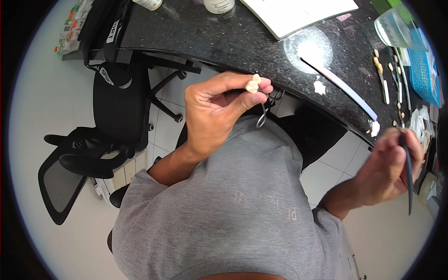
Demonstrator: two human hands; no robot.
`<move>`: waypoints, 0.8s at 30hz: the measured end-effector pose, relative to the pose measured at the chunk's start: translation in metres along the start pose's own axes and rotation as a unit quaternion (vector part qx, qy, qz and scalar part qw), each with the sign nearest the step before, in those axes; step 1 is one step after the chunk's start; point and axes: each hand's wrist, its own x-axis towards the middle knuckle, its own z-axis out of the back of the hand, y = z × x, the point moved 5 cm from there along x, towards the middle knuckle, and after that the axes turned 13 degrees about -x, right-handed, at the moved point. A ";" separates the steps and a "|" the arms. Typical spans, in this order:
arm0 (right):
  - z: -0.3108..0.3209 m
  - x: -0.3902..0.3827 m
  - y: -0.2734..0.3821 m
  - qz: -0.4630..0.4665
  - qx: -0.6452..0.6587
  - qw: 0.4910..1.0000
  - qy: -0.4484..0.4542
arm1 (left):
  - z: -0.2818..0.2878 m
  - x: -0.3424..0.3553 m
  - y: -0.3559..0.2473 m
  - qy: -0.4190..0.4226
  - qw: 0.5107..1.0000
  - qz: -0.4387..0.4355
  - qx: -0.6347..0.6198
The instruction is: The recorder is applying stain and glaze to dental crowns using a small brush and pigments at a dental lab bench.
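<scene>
My left hand (207, 109) is in front of my grey shirt, fingers closed around a metal clamp. A looped part of the clamp (261, 120) hangs below the fingers. Cream-coloured tooth crowns (252, 86) show between thumb and fingertips, at the clamp's upper end; how they are fixed is hidden. To the right, just off the worktop edge, my right hand (380, 172) pinches a slim tool with a dark tapered handle (409, 182). Motion blurs this hand, and the tool's working tip cannot be made out.
On the black speckled worktop (186, 28) lie a white pad (298, 14), a long pale strip (347, 88) and white powder (319, 87). A drinking glass (392, 28), blue basket (422, 70) and several tooth-tipped sticks (386, 88) are far right. A black chair (119, 102) stands left.
</scene>
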 end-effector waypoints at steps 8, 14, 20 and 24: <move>-0.096 0.004 0.019 0.058 0.072 0.984 0.152 | 0.000 0.003 -0.002 0.001 0.999 -0.007 -0.038; -0.106 0.008 0.022 0.098 0.041 0.982 0.156 | -0.001 0.008 -0.005 0.028 0.999 -0.020 0.037; -0.111 0.006 0.021 0.104 0.098 0.979 0.145 | 0.000 0.009 -0.006 0.023 0.999 -0.015 0.030; -0.113 0.004 0.023 0.117 0.068 0.980 0.145 | 0.000 0.008 -0.006 0.034 0.999 0.001 0.036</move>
